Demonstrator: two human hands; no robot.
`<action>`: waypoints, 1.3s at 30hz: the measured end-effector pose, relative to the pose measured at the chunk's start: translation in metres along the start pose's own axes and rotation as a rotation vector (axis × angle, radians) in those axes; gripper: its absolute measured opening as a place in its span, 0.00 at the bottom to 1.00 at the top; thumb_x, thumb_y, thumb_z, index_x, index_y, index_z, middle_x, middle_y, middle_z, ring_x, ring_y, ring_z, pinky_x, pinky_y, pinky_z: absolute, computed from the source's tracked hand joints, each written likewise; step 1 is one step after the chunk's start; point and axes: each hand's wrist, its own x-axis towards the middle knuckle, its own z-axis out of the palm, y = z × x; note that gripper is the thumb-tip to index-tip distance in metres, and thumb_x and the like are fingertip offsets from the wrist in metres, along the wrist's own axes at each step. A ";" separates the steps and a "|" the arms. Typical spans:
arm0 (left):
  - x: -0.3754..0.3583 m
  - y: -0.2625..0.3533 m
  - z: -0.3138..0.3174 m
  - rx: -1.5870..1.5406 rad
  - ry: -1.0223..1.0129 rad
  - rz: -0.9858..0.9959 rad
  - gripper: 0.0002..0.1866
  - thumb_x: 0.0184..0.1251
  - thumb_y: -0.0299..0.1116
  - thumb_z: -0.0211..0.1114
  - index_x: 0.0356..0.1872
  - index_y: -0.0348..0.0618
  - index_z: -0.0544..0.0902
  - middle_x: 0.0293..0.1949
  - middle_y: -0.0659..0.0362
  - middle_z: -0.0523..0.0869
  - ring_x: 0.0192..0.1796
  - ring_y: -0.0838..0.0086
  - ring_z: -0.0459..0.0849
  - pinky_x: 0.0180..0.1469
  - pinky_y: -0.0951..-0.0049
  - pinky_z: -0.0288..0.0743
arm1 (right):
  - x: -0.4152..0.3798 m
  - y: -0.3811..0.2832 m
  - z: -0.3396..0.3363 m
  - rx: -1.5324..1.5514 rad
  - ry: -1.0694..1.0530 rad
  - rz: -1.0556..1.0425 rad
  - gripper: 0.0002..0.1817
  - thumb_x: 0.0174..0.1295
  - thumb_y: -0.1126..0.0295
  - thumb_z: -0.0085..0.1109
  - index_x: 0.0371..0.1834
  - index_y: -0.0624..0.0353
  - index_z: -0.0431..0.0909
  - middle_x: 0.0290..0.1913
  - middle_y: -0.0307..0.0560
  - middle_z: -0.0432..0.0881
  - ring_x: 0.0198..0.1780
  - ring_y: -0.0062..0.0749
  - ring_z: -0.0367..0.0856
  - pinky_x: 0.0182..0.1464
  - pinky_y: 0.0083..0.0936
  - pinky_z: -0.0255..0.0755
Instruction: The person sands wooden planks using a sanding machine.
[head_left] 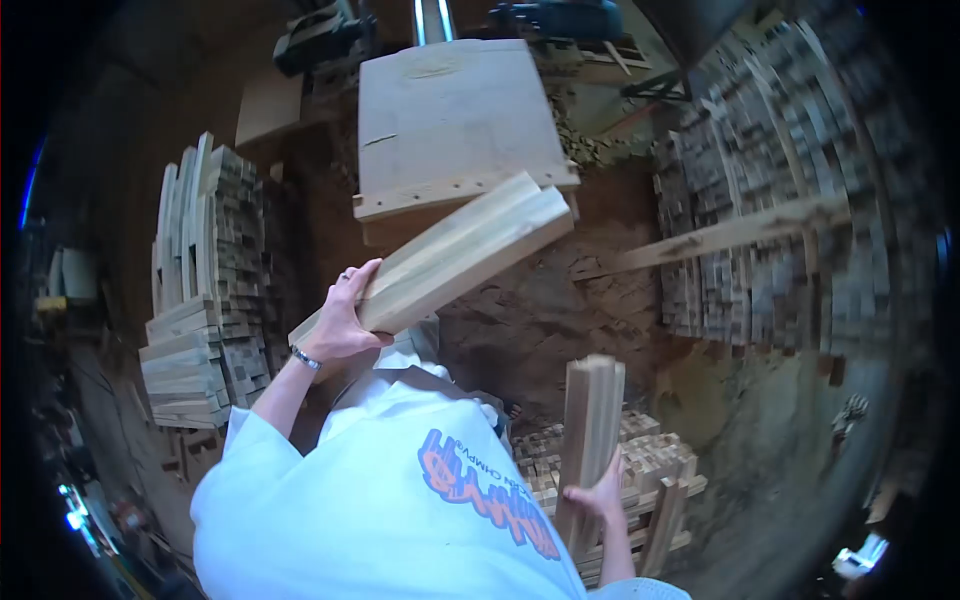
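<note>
My left hand (345, 315) is closed around a bundle of pale wooden strips (465, 255), gripping it near its lower-left end. The bundle slants up to the right, its far end overlapping the front edge of the machine table (455, 115) in view. At the lower right, my right hand (602, 495) is wrapped round a second set of wooden strips (592, 410), held nearly upright. Its lower end is partly hidden by my shirt. Close behind this set is a low stack of wood pieces (650, 440).
Tall stacked lumber (240, 270) stands on the left. A larger wall of stacked wood (760, 200) fills the right, with a long plank (740, 235) jutting from it toward the middle. Sawdust and scraps cover the brown floor (540, 310). Motors (560, 20) flank the table's far end.
</note>
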 end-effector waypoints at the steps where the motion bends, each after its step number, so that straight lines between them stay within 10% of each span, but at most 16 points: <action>1: 0.002 -0.017 -0.013 -0.074 0.086 -0.001 0.56 0.24 0.37 0.79 0.66 0.42 0.64 0.50 0.52 0.73 0.54 0.60 0.72 0.60 0.63 0.63 | 0.031 -0.041 -0.005 -0.053 0.022 -0.068 0.86 0.07 0.40 0.81 0.74 0.66 0.37 0.69 0.70 0.50 0.72 0.62 0.50 0.72 0.46 0.51; 5: 0.001 -0.065 -0.064 -0.252 0.337 -0.083 0.56 0.24 0.30 0.79 0.66 0.40 0.64 0.50 0.53 0.74 0.54 0.61 0.73 0.61 0.65 0.65 | 0.125 -0.265 -0.049 -0.369 0.102 -0.449 0.74 0.14 0.59 0.73 0.73 0.68 0.39 0.66 0.65 0.56 0.68 0.60 0.56 0.71 0.42 0.55; 15: 0.021 -0.117 -0.145 -0.203 0.608 -0.213 0.55 0.29 0.26 0.79 0.68 0.40 0.61 0.55 0.53 0.74 0.59 0.63 0.72 0.63 0.63 0.65 | 0.350 -0.547 -0.034 -1.024 0.125 -1.168 0.72 0.20 0.56 0.78 0.73 0.65 0.42 0.65 0.61 0.58 0.67 0.53 0.57 0.70 0.46 0.50; 20: 0.047 -0.105 -0.150 -0.069 0.634 -0.310 0.55 0.28 0.29 0.80 0.68 0.42 0.63 0.52 0.53 0.75 0.56 0.60 0.73 0.61 0.62 0.66 | 0.423 -0.570 0.026 -1.300 -0.085 -1.212 0.73 0.21 0.51 0.80 0.73 0.66 0.43 0.65 0.60 0.59 0.67 0.50 0.57 0.68 0.46 0.51; 28: 0.191 -0.084 -0.146 0.267 0.431 -0.167 0.53 0.27 0.36 0.79 0.66 0.45 0.66 0.50 0.53 0.76 0.55 0.58 0.74 0.57 0.59 0.66 | 0.438 -0.517 0.055 -0.805 -0.204 -1.332 0.73 0.27 0.24 0.65 0.71 0.67 0.49 0.62 0.60 0.62 0.66 0.51 0.58 0.69 0.47 0.48; 33: 0.340 -0.113 -0.097 0.449 0.276 0.112 0.52 0.32 0.45 0.75 0.67 0.47 0.64 0.52 0.51 0.76 0.58 0.59 0.73 0.58 0.61 0.64 | 0.406 -0.504 0.057 -0.472 -0.001 -1.234 0.48 0.46 0.37 0.66 0.63 0.63 0.66 0.64 0.57 0.62 0.68 0.53 0.56 0.70 0.49 0.47; 36: 0.404 -0.132 -0.072 0.546 0.086 0.164 0.51 0.35 0.51 0.74 0.67 0.47 0.64 0.53 0.51 0.76 0.58 0.60 0.73 0.58 0.61 0.64 | 0.408 -0.467 0.018 -0.146 0.011 -1.157 0.27 0.50 0.55 0.71 0.51 0.59 0.77 0.54 0.52 0.75 0.58 0.44 0.71 0.61 0.40 0.64; 39: 0.412 -0.141 -0.044 0.353 -0.103 0.128 0.50 0.42 0.63 0.70 0.67 0.48 0.65 0.55 0.50 0.75 0.60 0.59 0.71 0.61 0.62 0.62 | 0.429 -0.418 -0.036 -0.199 0.451 -0.787 0.19 0.54 0.61 0.69 0.45 0.59 0.81 0.47 0.50 0.80 0.50 0.43 0.77 0.55 0.35 0.69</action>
